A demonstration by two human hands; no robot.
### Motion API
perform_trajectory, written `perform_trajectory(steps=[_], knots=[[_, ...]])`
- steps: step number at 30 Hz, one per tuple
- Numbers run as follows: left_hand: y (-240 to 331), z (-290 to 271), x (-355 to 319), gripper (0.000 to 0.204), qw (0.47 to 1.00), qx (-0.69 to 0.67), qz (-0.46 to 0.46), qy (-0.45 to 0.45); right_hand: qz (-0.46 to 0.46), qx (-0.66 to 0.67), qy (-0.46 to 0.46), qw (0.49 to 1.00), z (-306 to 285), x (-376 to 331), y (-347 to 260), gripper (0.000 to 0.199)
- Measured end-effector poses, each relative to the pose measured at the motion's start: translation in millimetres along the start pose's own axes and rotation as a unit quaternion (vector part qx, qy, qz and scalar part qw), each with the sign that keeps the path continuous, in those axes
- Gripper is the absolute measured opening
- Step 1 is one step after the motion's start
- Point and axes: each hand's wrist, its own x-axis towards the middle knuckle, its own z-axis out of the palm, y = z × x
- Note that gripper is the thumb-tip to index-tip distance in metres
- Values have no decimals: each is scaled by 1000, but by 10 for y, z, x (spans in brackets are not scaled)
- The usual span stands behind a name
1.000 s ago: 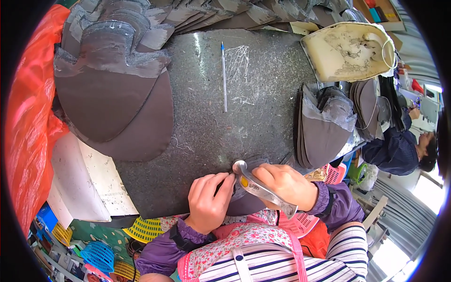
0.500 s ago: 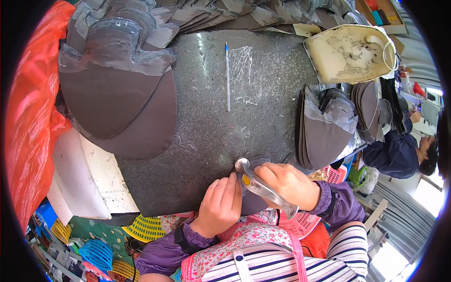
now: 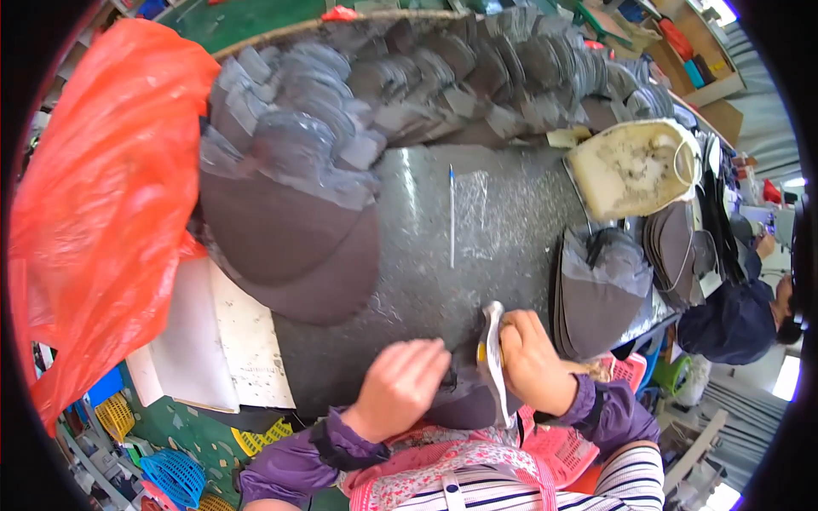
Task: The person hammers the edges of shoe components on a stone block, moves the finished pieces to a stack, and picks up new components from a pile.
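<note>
Here, metal tool (image 3: 495, 375) (curved) in right grip (image 3: 537, 366).

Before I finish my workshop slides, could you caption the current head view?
The right hand grips a curved metal tool, left hand nearby, at a dark worktop with pen and stacked pieces.

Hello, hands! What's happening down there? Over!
Right hand gripping silvery metal tool; left hand close by, grip unclear. Dark piece between the hands. Blue-tipped pen farther up the tabletop, apart from both hands.
</note>
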Motion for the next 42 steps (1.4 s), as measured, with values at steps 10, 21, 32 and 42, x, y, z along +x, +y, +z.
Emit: perform_trajectory(steps=[10,21,32,42], knots=[[-1280,-987,1183,45,928,324,-85,164,135,152,-102,974,-358,-190,80,24],[-1080,-1497,1225,21,984,144,-86,-54,140,-229,305,914,-1108,-519,1061,23],[18,-1471,831,25,977,-63,-134,-153,-66,531,215,817,-1784,-441,-231,29],[221,-950,737,19,922,-159,-162,-314,-141,598,123,779,-1774,-507,-257,28]])
